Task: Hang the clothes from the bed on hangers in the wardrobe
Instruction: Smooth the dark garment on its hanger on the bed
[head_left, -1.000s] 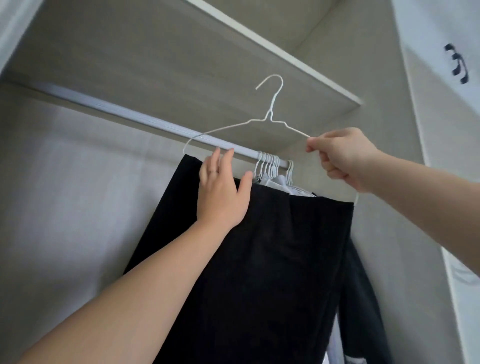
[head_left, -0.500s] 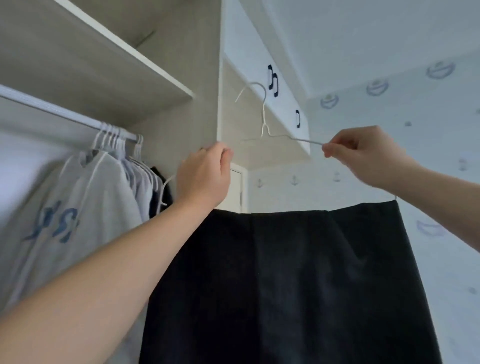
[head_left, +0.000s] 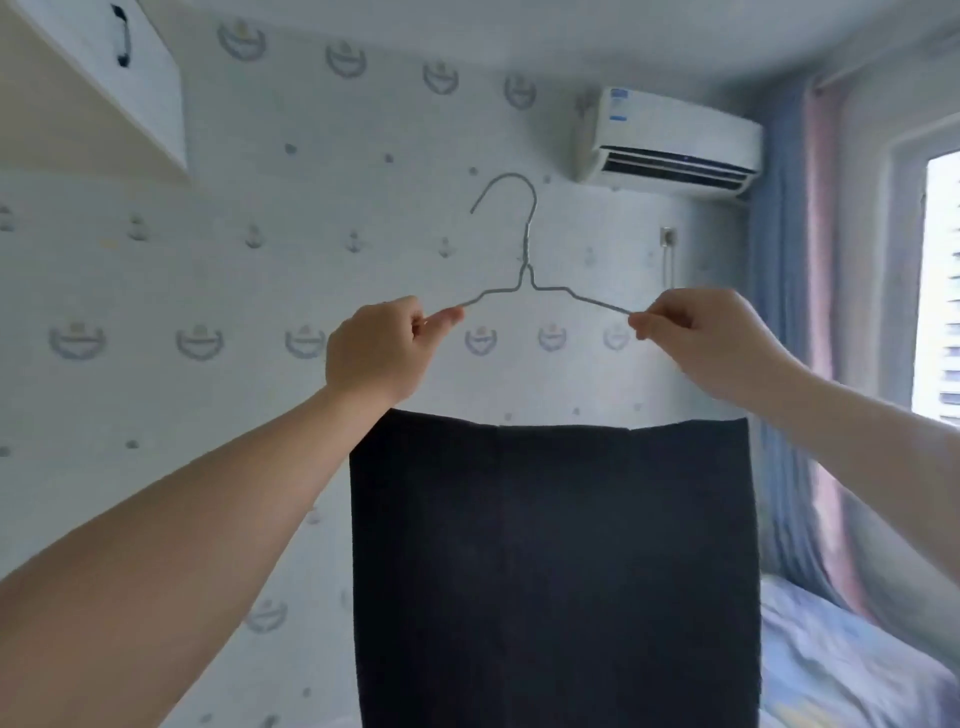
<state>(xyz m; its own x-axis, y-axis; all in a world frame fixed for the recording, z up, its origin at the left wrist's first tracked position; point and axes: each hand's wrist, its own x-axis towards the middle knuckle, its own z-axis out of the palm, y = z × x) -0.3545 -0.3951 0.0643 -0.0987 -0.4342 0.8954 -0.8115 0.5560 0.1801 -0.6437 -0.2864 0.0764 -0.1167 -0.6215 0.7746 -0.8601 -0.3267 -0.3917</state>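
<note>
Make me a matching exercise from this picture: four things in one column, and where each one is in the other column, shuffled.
Things:
1. wire hanger
2. black garment
3. air conditioner
4. bed

Places:
A. high on the wall, upper right
B. pinched at its shoulders by the left hand and right hand
C. bottom right corner
D. hanging below the hands, centre

Pairs: 1-B, 2-D, 3-A, 4-C
</note>
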